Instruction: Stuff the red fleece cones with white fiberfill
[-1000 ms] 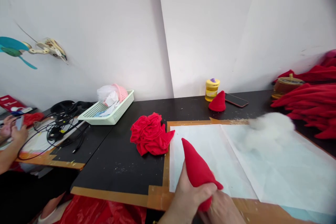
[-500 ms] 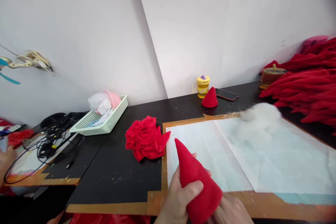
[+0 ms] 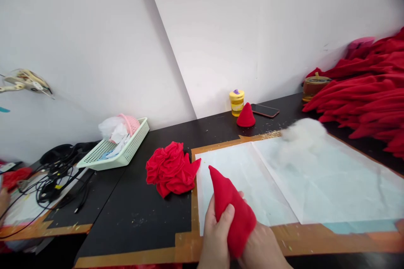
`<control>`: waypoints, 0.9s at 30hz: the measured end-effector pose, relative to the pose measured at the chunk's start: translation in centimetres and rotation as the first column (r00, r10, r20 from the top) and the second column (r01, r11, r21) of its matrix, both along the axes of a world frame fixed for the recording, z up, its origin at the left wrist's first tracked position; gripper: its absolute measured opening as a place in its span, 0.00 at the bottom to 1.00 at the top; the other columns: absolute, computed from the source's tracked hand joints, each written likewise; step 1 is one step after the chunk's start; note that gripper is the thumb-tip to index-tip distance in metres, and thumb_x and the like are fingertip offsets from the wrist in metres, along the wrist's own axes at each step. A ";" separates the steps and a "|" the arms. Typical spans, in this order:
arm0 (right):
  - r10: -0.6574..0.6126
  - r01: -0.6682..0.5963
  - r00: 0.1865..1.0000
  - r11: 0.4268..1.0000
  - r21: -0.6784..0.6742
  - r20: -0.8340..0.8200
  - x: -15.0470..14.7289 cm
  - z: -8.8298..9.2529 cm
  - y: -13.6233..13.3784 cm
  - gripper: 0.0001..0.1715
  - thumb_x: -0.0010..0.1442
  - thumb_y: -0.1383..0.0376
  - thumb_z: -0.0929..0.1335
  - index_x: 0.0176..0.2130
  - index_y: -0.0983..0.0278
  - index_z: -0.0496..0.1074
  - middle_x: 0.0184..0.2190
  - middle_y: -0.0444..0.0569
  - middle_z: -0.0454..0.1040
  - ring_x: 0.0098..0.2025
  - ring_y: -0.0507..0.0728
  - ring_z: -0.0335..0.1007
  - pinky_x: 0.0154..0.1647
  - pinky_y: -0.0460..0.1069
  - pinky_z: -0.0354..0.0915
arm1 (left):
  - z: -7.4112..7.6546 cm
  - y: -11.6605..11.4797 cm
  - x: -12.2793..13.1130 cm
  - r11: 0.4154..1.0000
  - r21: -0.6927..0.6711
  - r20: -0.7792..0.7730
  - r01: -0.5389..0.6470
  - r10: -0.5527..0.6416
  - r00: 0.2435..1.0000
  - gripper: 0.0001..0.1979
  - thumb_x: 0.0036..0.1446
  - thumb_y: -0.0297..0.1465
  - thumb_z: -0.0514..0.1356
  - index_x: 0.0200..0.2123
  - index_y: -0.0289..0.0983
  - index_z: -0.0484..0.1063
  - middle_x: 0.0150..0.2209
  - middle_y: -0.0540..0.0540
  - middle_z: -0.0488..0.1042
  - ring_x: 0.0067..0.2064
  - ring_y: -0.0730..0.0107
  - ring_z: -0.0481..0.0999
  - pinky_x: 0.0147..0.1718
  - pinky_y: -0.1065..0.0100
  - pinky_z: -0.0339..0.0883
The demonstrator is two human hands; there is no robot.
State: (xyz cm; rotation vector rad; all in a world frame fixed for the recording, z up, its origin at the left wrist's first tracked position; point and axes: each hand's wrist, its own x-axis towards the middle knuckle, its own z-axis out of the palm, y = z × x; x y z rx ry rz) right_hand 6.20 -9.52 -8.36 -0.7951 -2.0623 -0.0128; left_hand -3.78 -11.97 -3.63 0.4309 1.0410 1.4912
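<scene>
A red fabric cone [image 3: 233, 214], like a small pointed hat, is in my left hand [image 3: 217, 225]. The thumb presses on its near side, and the other fingers wrap behind it. Its tip points up and away to the left. My right hand [image 3: 261, 246] is at the cone's wide lower end, with its fingers hidden inside or behind the cloth. To the left lies a crumpled heap of red cloth pieces [image 3: 172, 170]. Fluffy white stuffing [image 3: 303, 143] rests on the white sheet [image 3: 334, 193]. Farther back a finished-looking red cone [image 3: 245, 116] stands upright.
Behind the sheet are a yellow-lidded jar [image 3: 236, 103], a phone [image 3: 265, 110] and an amber container [image 3: 314, 86]. Red cloth pieces [image 3: 362, 92] pile at the right. A green basket [image 3: 132, 149] and black cables [image 3: 52, 185] lie left, near another person's hand [image 3: 3, 204].
The view has shifted a little. My right hand has pushed farther into or against the cone's wide end, and the cone's lower part has tilted and bent. My left hand keeps its grip.
</scene>
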 end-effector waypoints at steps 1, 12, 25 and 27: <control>-0.002 0.002 1.000 1.000 -0.008 0.014 0.2 0.1 0.0 0.26 0.55 0.75 0.61 0.52 0.63 0.68 0.30 0.50 0.83 0.25 0.59 0.78 0.20 0.47 0.69 | 0.0 0.2 -0.2 1.000 -0.013 0.027 -0.022 0.022 0.999 0.28 0.53 0.38 0.71 0.55 0.33 0.74 0.51 0.32 0.80 0.57 0.43 0.76 0.59 0.50 0.67; 0.049 -0.051 0.976 0.999 0.007 0.210 -0.6 -2.3 -0.1 0.14 0.54 0.78 0.61 0.34 0.62 0.70 0.23 0.48 0.79 0.19 0.56 0.72 0.19 0.47 0.64 | 0.7 0.1 -0.5 0.996 -0.024 -0.087 0.090 -0.092 0.992 0.27 0.49 0.34 0.73 0.52 0.32 0.74 0.49 0.32 0.81 0.45 0.47 0.82 0.46 0.55 0.74; 0.115 -0.213 0.956 0.907 -0.363 -0.271 4.6 3.0 0.6 0.29 0.67 0.68 0.65 0.65 0.62 0.60 0.44 0.54 0.80 0.28 0.52 0.77 0.28 0.43 0.75 | 1.3 1.4 -4.4 0.990 0.138 0.139 0.043 -0.062 0.988 0.31 0.53 0.32 0.68 0.61 0.37 0.70 0.57 0.37 0.77 0.62 0.44 0.71 0.62 0.48 0.63; 0.110 -0.282 0.930 0.824 -0.492 -0.350 3.7 3.2 1.6 0.28 0.66 0.64 0.67 0.63 0.61 0.62 0.41 0.52 0.80 0.24 0.52 0.74 0.24 0.44 0.74 | 1.1 1.4 -3.7 0.985 0.152 0.164 0.080 -0.104 0.981 0.27 0.55 0.32 0.67 0.59 0.35 0.72 0.57 0.36 0.77 0.64 0.43 0.68 0.62 0.48 0.62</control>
